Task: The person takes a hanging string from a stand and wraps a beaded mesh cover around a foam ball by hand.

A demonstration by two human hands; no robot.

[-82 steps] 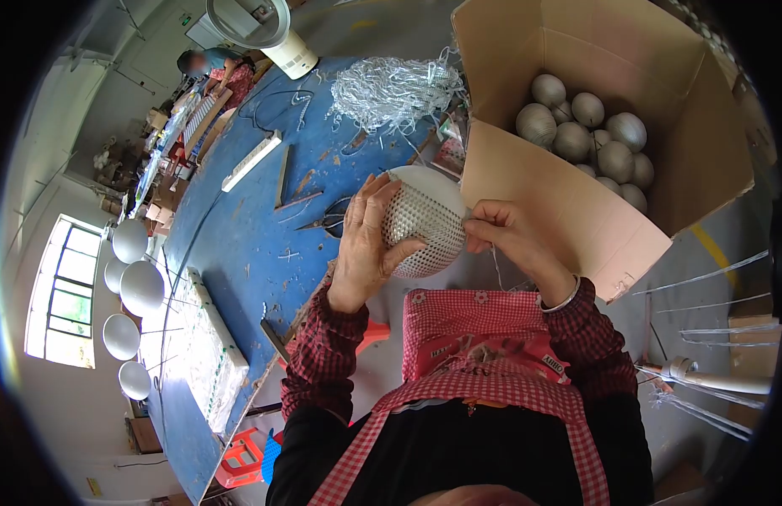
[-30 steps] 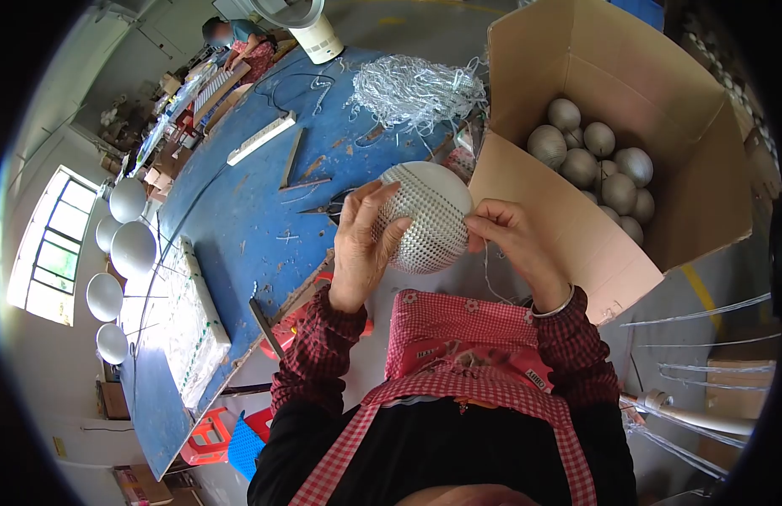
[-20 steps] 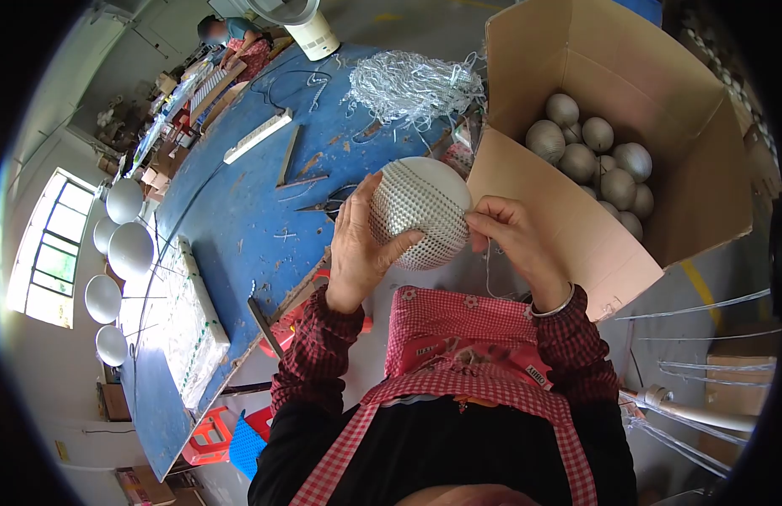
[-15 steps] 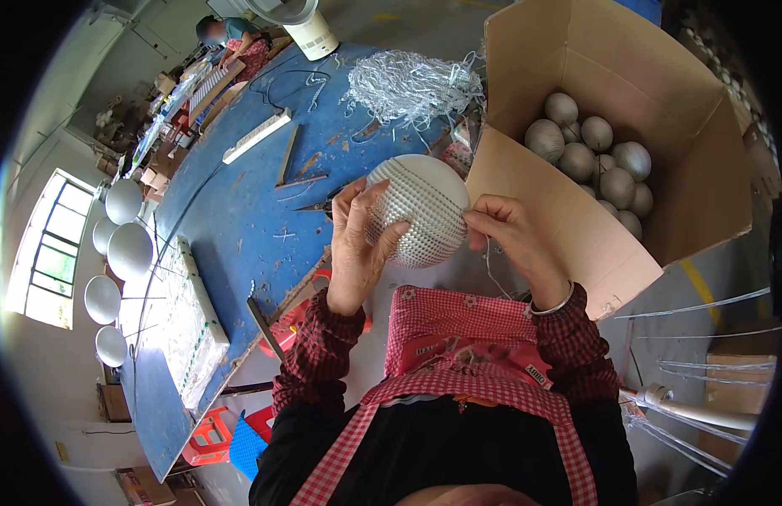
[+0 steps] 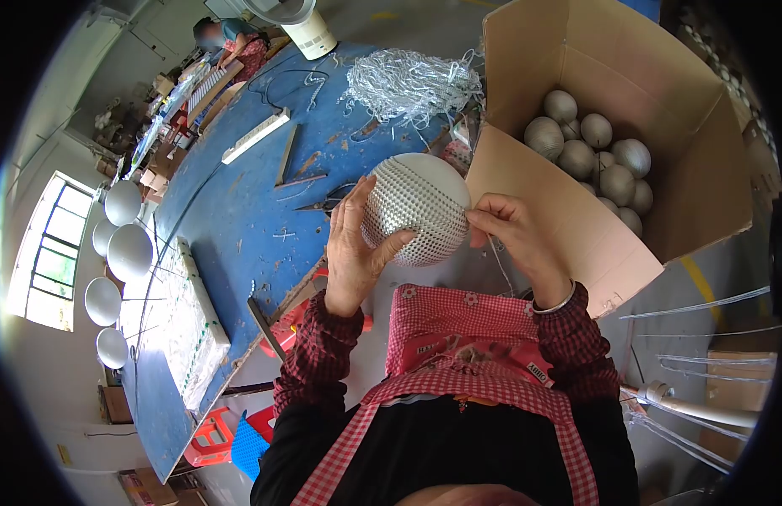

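Apparently the step in hand is winding a thin cord (image 5: pixel 499 260) onto a ball (image 5: pixel 414 219), held up in front of the apron (image 5: pixel 458 308), beyond the edge of the tabletop (image 5: pixel 218 211). Reading the view as a clock centred on the ball, the left hand (image 5: pixel 354 253) grips it from 9 o'clock, fingers curled round the far side and thumb braced across the front. The right hand (image 5: pixel 511 229) is at 3 o'clock, thumb and first finger pinched together, seemingly on the cord, right at the ball's edge; its slack drops towards 5 o'clock, where its lower end is lost by the apron. Silvery bead-like rows cover much of the ball, leaving a smooth pale patch towards 1 o'clock. As I judge it, the next move calls for a steady pull on the cord and a small turn of the ball, each row laid snug against the last. Round about, a box (image 5: pixel 568 228) with grey balls (image 5: pixel 617 184) inside stands at 2 to 3 o'clock, its near side just behind the right hand and limiting reach that way. A cord heap (image 5: pixel 412 88) lies at 12 o'clock, a power strip (image 5: pixel 256 135) at 10, white domes (image 5: pixel 129 253) near 9. A dark tool (image 5: pixel 313 207) sits just beside the left hand, partly hidden by it, and could get in the way.
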